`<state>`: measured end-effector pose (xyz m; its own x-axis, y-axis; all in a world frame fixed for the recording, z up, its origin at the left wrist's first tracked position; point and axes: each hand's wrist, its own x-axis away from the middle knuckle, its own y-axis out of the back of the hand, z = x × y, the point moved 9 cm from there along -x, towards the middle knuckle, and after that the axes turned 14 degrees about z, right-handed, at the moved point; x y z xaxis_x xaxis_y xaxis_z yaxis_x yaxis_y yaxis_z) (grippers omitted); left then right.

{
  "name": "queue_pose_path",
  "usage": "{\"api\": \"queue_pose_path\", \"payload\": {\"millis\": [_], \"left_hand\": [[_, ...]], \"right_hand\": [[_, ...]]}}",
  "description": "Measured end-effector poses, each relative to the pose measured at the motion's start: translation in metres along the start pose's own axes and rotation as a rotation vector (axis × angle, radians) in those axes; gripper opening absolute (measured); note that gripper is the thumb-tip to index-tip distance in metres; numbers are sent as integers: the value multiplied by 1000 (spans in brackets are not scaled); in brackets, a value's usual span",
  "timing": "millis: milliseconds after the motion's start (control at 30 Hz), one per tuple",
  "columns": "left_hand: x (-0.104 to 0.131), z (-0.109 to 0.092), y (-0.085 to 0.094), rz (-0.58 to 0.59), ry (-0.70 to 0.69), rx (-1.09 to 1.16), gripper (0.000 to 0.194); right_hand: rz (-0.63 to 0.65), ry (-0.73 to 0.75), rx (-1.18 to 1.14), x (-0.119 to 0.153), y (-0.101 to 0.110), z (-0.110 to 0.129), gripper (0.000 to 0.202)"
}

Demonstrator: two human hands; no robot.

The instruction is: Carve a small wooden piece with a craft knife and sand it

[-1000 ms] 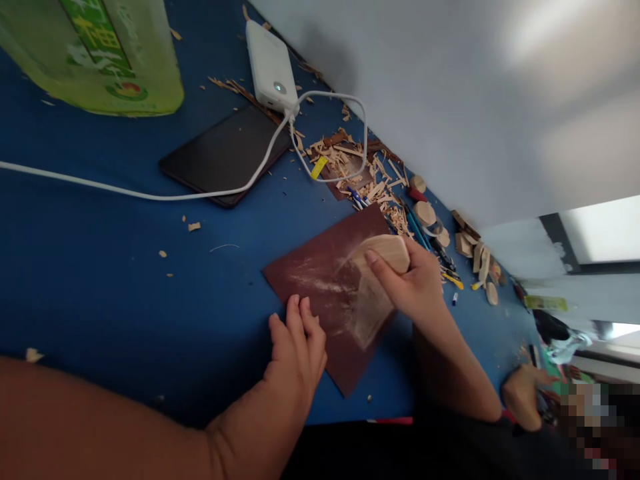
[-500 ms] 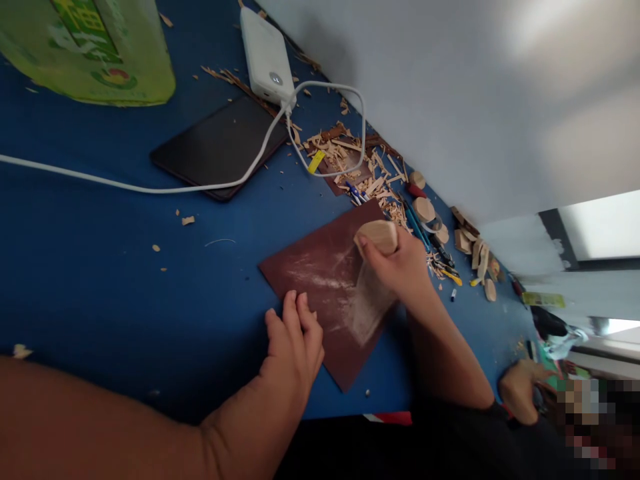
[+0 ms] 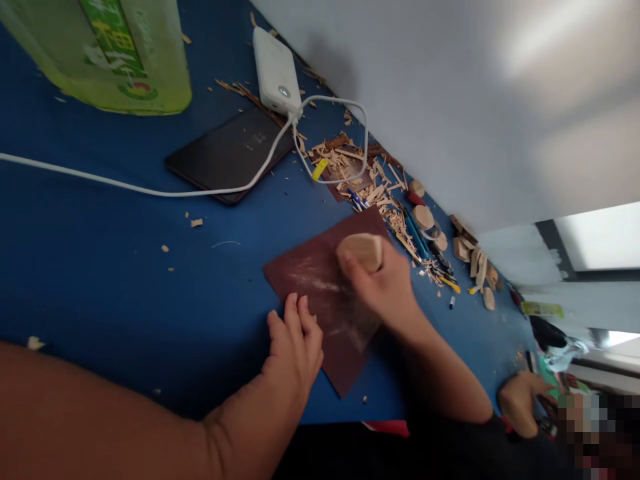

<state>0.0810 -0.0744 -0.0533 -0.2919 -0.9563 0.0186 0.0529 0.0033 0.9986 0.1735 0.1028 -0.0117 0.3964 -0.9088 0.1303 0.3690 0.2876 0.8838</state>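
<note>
A reddish-brown sheet of sandpaper (image 3: 305, 270) lies on the blue table, streaked with pale dust. My right hand (image 3: 387, 287) grips a light wooden block (image 3: 361, 252) with a rounded edge, thumb on its near side, over the upper right part of the sheet. Whether the block's underside touches the paper is hidden. My left hand (image 3: 295, 347) rests on the sheet's lower left edge, palm down with fingers stretched out and slightly apart.
A phone (image 3: 225, 157) lies under a white cable joined to a power bank (image 3: 277, 70). A green bag (image 3: 125, 60) stands at upper left. Wood shavings (image 3: 385, 193), pens and wood pieces (image 3: 470, 247) line the wall. Another person's arm (image 3: 520, 403) shows at right.
My right hand has moved the wooden block left across the sandpaper. My left hand stays on the sheet's edge. The view has shifted slightly.
</note>
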Motion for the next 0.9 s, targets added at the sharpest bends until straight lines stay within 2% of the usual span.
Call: {"api": "queue_pose_path", "payload": {"millis": [67,100,200,267,333,400,433,467,500,567,633,700,800,833,900], "left_hand": [[1,0,-2,-24,17,30,44],[1,0,-3,-31,29,44,43],[1,0,-7,-13,55,52,42],[0,0,-8,11,42,35,44],[0,-1,-6,18,20,24,45],[1,0,-1,4,5,22,41],[1,0,1,-5,2,19,40],[1,1,3,-13,1,13,40],[1,1,4,-17,3,3,40],[0,2,5,-15,9,-14,43],[-1,2,5,-9,10,-13,43],[-1,3,5,-5,3,-18,43],[-1,2,7,-2,-21,-50,42],[-1,2,7,5,-20,-62,42],[-1,3,6,39,-8,-79,44]], "right_hand": [[119,60,-38,3,-12,8,34],[111,51,-24,2,-10,5,35],[-74,-84,77,-4,17,-17,40],[-124,-137,113,-1,25,-19,42],[-6,-78,76,8,13,-3,39],[266,47,-24,19,-14,21,36],[345,80,-55,24,-21,27,35],[357,87,-60,24,-21,27,35],[302,68,-41,20,-14,21,35],[48,-31,51,8,13,0,36],[-65,-105,120,1,24,-14,38],[-9,-91,121,2,14,-9,38],[242,51,11,13,-16,17,35],[275,77,-5,15,-19,20,34],[192,40,55,10,-6,9,35]]}}
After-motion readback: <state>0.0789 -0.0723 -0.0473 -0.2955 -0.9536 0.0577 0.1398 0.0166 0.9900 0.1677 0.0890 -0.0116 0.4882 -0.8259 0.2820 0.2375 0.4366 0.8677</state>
